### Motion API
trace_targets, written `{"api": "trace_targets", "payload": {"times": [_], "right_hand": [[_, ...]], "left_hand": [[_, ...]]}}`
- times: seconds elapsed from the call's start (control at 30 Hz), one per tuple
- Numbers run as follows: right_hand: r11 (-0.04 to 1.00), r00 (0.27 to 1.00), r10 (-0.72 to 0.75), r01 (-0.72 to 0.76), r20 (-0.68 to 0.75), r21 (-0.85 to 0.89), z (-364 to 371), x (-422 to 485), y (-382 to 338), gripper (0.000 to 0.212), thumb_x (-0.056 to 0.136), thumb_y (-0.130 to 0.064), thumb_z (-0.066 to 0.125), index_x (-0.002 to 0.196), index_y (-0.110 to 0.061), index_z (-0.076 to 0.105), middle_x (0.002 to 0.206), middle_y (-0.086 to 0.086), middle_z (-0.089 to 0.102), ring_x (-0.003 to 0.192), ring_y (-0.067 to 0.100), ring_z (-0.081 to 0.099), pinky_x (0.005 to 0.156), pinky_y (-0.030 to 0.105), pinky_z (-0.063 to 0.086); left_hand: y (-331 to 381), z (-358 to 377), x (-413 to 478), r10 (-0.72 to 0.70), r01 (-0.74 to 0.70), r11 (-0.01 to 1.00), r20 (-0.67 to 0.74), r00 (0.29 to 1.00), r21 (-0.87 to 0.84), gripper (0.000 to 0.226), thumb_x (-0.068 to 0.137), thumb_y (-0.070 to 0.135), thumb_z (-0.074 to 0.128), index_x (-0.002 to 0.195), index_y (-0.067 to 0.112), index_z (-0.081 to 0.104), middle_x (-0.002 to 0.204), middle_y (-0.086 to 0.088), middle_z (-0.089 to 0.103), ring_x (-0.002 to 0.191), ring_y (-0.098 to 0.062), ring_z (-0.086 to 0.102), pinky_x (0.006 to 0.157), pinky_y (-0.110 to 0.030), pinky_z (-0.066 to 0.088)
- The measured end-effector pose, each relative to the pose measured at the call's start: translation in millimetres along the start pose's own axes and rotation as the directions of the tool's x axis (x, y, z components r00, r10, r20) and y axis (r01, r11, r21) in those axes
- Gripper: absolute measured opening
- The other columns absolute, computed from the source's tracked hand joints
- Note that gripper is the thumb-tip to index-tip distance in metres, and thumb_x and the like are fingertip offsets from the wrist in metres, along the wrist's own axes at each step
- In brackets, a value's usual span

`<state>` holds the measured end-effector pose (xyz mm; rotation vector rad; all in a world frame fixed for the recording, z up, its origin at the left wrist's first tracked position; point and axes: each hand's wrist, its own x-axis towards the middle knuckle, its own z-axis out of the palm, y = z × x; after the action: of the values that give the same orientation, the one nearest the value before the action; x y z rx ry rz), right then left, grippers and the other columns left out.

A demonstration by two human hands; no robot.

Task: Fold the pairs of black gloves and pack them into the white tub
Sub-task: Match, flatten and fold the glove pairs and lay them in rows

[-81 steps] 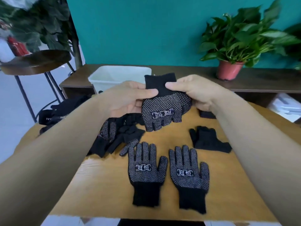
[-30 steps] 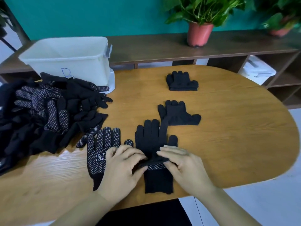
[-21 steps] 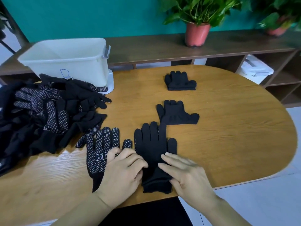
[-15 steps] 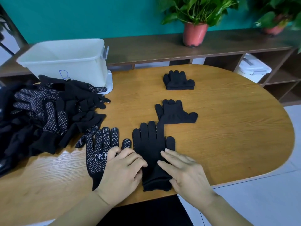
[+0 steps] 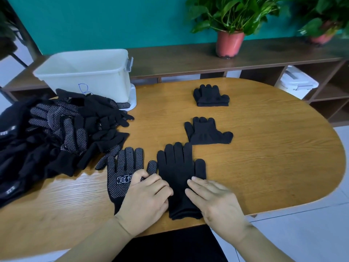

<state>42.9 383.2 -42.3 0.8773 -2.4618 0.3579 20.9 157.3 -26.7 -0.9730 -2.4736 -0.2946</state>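
The table is stretching out wide in front of me, oval and wooden. A heap of black gloves is sprawling over its left side, some turned dotted side up. Behind the heap the tub is standing open at the table's far left edge, with the nearest gloves of the heap lying against its front wall; I cannot tell what is inside it. Close to me, near the table's front edge, a plain glove is lying flat, fingers pointing away from me and cuff toward me, and a dotted glove is lying just beside it on the left, dotted side up, its thumb reaching toward the plain one. My right hand is lying spread on the plain glove's right side near the cuff, fingers straight and slightly apart, pressing the cloth down and gripping nothing. My left hand is resting across the gap between the two gloves, its fingers bent, the tips meeting the plain glove's left edge and the forefinger curling over the dotted glove; whether those fingers are nipping any cloth I cannot tell, since the hand is hiding what is under it. Beyond the plain glove a near pair is lying folded, and farther back a far pair is lying folded too, both well apart from the tub.
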Motion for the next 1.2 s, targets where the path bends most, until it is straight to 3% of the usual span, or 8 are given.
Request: {"api": "trace_targets", "payload": {"times": [0.27, 0.47, 0.63, 0.73, 0.8, 0.87, 0.97, 1.2], "right_hand": [[0.997, 0.998, 0.056, -0.056, -0.003, 0.043, -1.6, 0.9, 4.1, 0.054, 0.072, -0.001, 0.035, 0.1, -0.017, 0.079, 0.112, 0.002, 0.073, 0.107, 0.019, 0.069, 0.083, 0.03, 0.058], [0.999, 0.998, 0.033, -0.034, 0.053, 0.032, -6.4, -2.9, 3.2, 0.056, 0.073, 0.002, 0.034, 0.103, -0.016, 0.078, 0.117, 0.004, 0.072, 0.112, 0.02, 0.067, 0.088, 0.031, 0.057], [0.995, 0.992, 0.103, -0.101, -0.071, 0.025, -22.5, 16.3, 8.6, 0.048, 0.079, -0.001, 0.037, 0.102, -0.011, 0.077, 0.113, 0.004, 0.073, 0.109, 0.02, 0.068, 0.089, 0.035, 0.054], [0.972, 0.973, 0.232, -0.232, -0.018, -0.037, -9.6, 46.1, 11.6, 0.038, 0.081, 0.002, 0.056, 0.114, -0.008, 0.072, 0.12, 0.008, 0.07, 0.115, 0.022, 0.065, 0.094, 0.038, 0.051], [0.941, 0.926, 0.337, -0.333, 0.17, -0.05, 2.9, 66.7, 7.7, 0.046, 0.091, -0.006, 0.061, 0.136, -0.006, 0.056, 0.143, 0.01, 0.053, 0.135, 0.021, 0.048, 0.11, 0.033, 0.035], [0.917, 0.84, 0.383, -0.397, 0.384, -0.045, 15.5, 76.8, 5.7, 0.053, 0.106, -0.028, 0.028, 0.155, -0.009, 0.02, 0.163, 0.006, 0.015, 0.151, 0.016, 0.01, 0.119, 0.027, 0.004], [0.927, 0.764, 0.367, -0.348, 0.531, -0.139, 25.5, 75.9, 9.4, 0.08, 0.083, -0.05, -0.023, 0.154, -0.015, -0.013, 0.162, 0.001, -0.02, 0.148, 0.012, -0.021, 0.119, 0.03, -0.015], [0.919, 0.705, 0.384, -0.352, 0.596, -0.176, 23.5, 78.2, 15.4, 0.076, 0.085, -0.06, -0.021, 0.149, -0.018, -0.022, 0.159, -0.002, -0.027, 0.145, 0.01, -0.027, 0.121, 0.035, -0.014]], "left_hand": [[-9.8, -0.6, -2.1, 0.043, -0.036, 0.994, 0.061, 0.997, -0.101, 0.017, 0.088, 0.018, 0.061, 0.089, 0.03, 0.073, 0.093, 0.016, 0.067, 0.085, -0.008, 0.061, 0.091, -0.035, 0.03], [-10.6, -6.4, -4.0, 0.088, -0.077, 0.99, 0.1, 0.991, -0.114, 0.024, 0.087, 0.013, 0.058, 0.091, 0.029, 0.076, 0.094, 0.016, 0.067, 0.084, -0.007, 0.06, 0.093, -0.035, 0.03], [-24.3, -13.2, 8.8, -0.256, 0.253, 0.943, 0.017, 0.967, -0.216, 0.035, 0.084, 0.019, 0.045, 0.101, 0.025, 0.075, 0.104, 0.014, 0.07, 0.092, -0.006, 0.061, 0.097, -0.035, 0.03], [-13.1, -6.3, 33.3, -0.336, 0.35, 0.935, 0.17, 0.926, -0.061, 0.051, 0.088, 0.032, 0.034, 0.124, 0.016, 0.067, 0.125, 0.002, 0.068, 0.115, -0.015, 0.061, 0.108, -0.034, 0.025], [-2.8, 3.6, 44.8, -0.312, 0.307, 0.949, 0.356, 0.881, 0.072, 0.08, 0.084, 0.045, 0.013, 0.15, 0.007, 0.04, 0.156, -0.009, 0.04, 0.146, -0.02, 0.033, 0.12, -0.035, 0.002], [-3.7, 13.3, 49.0, -0.334, 0.296, 0.942, 0.5, 0.799, 0.156, 0.096, 0.076, 0.054, -0.009, 0.158, 0.005, 0.004, 0.166, -0.011, 0.002, 0.154, -0.021, -0.003, 0.121, -0.04, -0.016], [-14.8, 20.2, 50.2, -0.338, 0.25, 0.94, 0.552, 0.762, 0.231, 0.102, 0.072, 0.065, -0.021, 0.155, 0.005, -0.013, 0.164, -0.012, -0.015, 0.151, -0.023, -0.019, 0.121, -0.045, -0.016], [-30.4, 15.6, 46.5, -0.345, 0.197, 0.931, 0.566, 0.749, 0.307, 0.118, 0.062, 0.08, -0.036, 0.151, 0.004, -0.017, 0.164, -0.015, -0.013, 0.151, -0.024, -0.018, 0.121, -0.048, -0.016]]}}
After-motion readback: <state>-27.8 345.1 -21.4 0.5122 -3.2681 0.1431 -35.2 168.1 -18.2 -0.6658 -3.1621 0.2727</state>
